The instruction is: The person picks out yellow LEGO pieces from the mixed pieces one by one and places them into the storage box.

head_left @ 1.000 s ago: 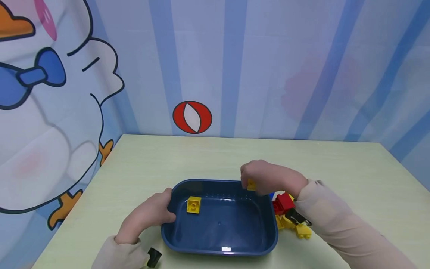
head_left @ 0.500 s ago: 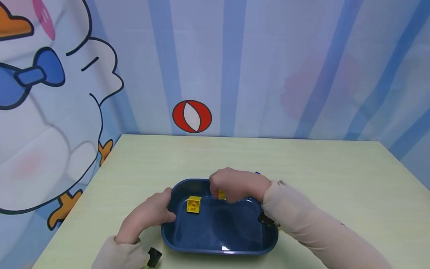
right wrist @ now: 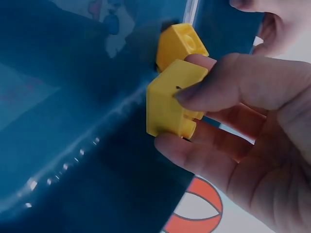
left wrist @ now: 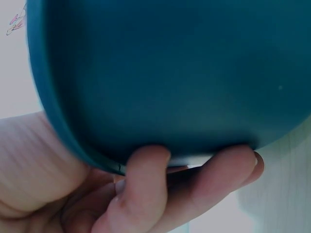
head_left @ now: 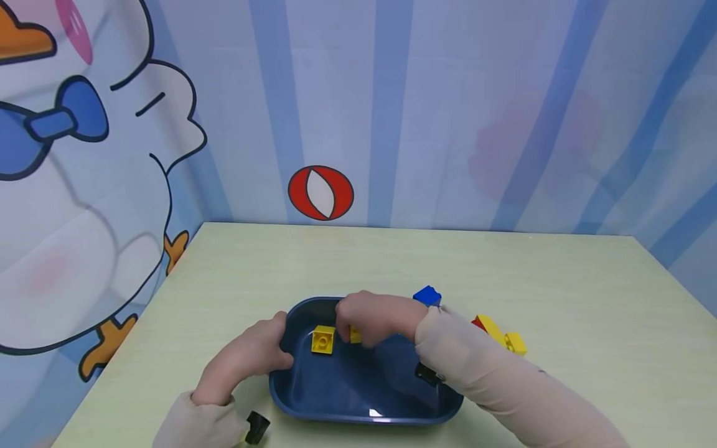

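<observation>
A dark blue plastic basin (head_left: 313,404) stands on the table in the head view. My left hand (head_left: 246,354) grips its left end; the left wrist view has curled fingers (left wrist: 146,189) against the basin's wall. Inside, near the far left corner, lies a yellow toy building block (head_left: 322,340), its hollow side showing. My right hand (head_left: 378,318) reaches over the far rim and pinches a second yellow building block (right wrist: 170,99) between thumb and fingers. In the right wrist view the held block overlaps the lying one (right wrist: 177,46).
Beyond the basin's far right corner lies a blue block (head_left: 427,296). Yellow blocks (head_left: 501,333) and a bit of a red one (head_left: 478,322) show past the right sleeve, which hides others. A printed curtain (head_left: 448,124) stands behind the pale table (head_left: 560,280).
My right hand has moved left from the basin's far right corner into the basin, carrying the yellow block close to the lying one. The left hand has stayed on the basin.
</observation>
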Available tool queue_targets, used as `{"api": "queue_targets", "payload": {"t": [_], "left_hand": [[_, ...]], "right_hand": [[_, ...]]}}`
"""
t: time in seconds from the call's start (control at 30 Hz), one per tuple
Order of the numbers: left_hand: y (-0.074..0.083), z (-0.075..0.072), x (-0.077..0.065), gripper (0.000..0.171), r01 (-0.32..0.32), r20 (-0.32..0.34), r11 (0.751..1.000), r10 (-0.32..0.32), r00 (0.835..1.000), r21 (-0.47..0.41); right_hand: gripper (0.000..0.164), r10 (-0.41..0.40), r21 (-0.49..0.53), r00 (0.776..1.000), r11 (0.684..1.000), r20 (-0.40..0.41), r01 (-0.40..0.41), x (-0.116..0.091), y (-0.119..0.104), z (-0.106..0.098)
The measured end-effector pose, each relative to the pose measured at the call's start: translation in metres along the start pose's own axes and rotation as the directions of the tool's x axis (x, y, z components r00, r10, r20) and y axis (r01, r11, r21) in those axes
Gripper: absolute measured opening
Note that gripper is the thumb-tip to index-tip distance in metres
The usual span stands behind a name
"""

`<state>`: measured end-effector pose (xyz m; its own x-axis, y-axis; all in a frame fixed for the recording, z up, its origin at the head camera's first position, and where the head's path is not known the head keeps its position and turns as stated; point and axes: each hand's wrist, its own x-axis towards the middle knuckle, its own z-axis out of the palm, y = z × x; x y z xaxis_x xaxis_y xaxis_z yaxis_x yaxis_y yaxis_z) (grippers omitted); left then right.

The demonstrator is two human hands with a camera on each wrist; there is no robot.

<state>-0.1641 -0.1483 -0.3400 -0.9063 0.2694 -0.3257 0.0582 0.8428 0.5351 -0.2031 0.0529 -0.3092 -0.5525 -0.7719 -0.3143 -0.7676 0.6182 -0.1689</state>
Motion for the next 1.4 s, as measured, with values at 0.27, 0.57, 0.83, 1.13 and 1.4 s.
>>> {"api": "queue_targets", "payload": {"t": [0.27, 0.57, 0.83, 1.13, 1.4], "left_hand": [[0.001, -0.001, -0.002, 0.076, -0.007, 0.001, 1.0, 0.007, 1.0, 0.001], [0.001, -0.001, -0.002, 0.075, -0.008, -0.001, 1.0, 0.008, 1.0, 0.003], [0.001, -0.002, -0.002, 0.074, -0.009, -0.004, 1.0, 0.009, 1.0, 0.01], [0.001, -0.001, -0.002, 0.071, -0.006, -0.004, 1.0, 0.006, 1.0, 0.017], [0.001, -0.001, -0.002, 0.075, 0.002, 0.0, 1.0, -0.002, 1.0, 0.018]], "right_hand": [[0.032, -0.015, 0.006, 1.0, 1.0, 0.017, 0.015, 0.01, 0.004, 0.01], [0.032, -0.014, 0.033, 0.999, 0.999, 0.035, 0.013, 0.014, 0.007, 0.019], [0.034, -0.033, 0.04, 0.999, 0.999, 0.029, 0.032, 0.016, 0.008, 0.022], [0.035, -0.025, 0.055, 0.999, 0.998, 0.035, 0.023, 0.017, 0.009, 0.023], [0.037, -0.017, 0.059, 0.999, 0.998, 0.042, 0.014, 0.017, 0.009, 0.023]]}}
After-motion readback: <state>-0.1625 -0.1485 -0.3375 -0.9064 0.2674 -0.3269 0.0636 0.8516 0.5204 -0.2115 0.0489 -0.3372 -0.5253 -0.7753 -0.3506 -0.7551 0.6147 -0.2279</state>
